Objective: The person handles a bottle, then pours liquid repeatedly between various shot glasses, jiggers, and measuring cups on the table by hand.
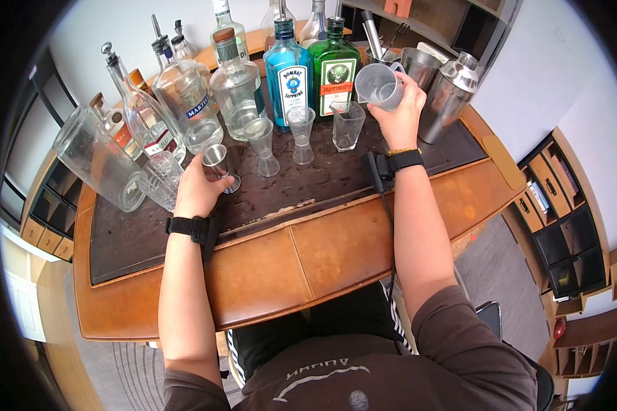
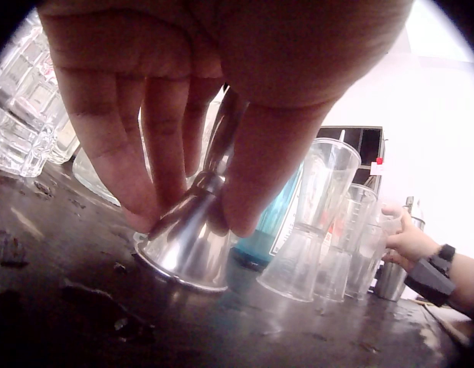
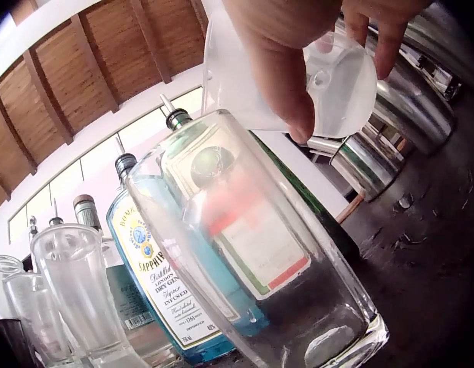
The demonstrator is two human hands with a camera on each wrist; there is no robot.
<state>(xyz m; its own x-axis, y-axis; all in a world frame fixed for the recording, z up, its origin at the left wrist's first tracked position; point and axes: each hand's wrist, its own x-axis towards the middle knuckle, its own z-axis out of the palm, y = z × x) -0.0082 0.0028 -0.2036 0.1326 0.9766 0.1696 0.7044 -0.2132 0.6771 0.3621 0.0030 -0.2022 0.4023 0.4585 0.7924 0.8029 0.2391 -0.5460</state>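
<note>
With its thumb and fingers, my left hand (image 1: 197, 190) grips a silver metal double jigger (image 1: 214, 159). The jigger stands upright, its flared lower rim close on the dark table top, as the left wrist view shows (image 2: 189, 249). Raised at the right, my right hand (image 1: 402, 115) holds a translucent plastic cup (image 1: 379, 88) tilted, its mouth toward me. Below that cup stands a square-based clear glass (image 1: 348, 127). Two clear hourglass-shaped measuring cups (image 1: 301, 137) stand between the hands. Just left of the jigger is a cut-glass tumbler (image 1: 162, 179).
Liquor bottles line the back, including a blue gin bottle (image 1: 288, 82) and a green bottle (image 1: 334, 65). A large clear glass vessel (image 1: 99, 157) stands far left, a steel shaker (image 1: 449, 99) far right. A black cable (image 1: 391, 240) hangs from the right wrist over the leather edge (image 1: 288, 274).
</note>
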